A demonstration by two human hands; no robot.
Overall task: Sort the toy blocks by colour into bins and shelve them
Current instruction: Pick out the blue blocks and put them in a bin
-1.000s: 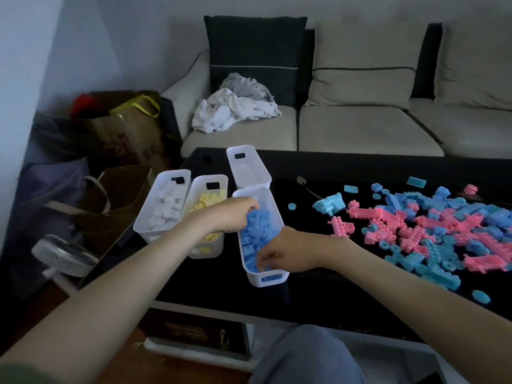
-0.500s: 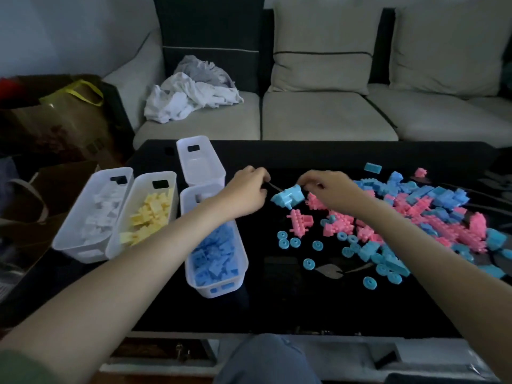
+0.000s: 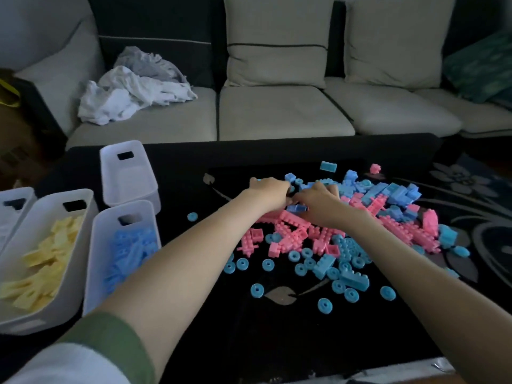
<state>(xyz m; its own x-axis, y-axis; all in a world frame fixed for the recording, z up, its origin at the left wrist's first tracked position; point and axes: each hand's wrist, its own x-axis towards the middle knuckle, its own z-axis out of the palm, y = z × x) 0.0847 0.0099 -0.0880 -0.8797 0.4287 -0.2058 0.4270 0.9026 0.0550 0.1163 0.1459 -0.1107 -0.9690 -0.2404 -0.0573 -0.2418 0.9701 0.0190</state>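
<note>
The left hand (image 3: 270, 191) and the right hand (image 3: 318, 202) are side by side in the heap of pink and blue blocks (image 3: 388, 206) on the black worktop (image 3: 277, 328). Their fingers are curled among the pieces, and I cannot tell what they grasp. The blue bin (image 3: 95, 259) stands well to the left.

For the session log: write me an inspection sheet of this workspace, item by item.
Surface: black glossy table, leaf pattern.
Job's things: mixed pile of pink and blue blocks, loose blue rings in front; empty bin, bin of blue blocks, bin of yellow blocks, a fourth bin cut off at the left edge.
Clutter: crumpled clothes on the sofa seat.
Hands: left hand and right hand both in the pile, close together; grip hidden.
Cables: nothing seen.
Surroundings: beige sofa behind, patterned rug at right, bag at left.
</note>
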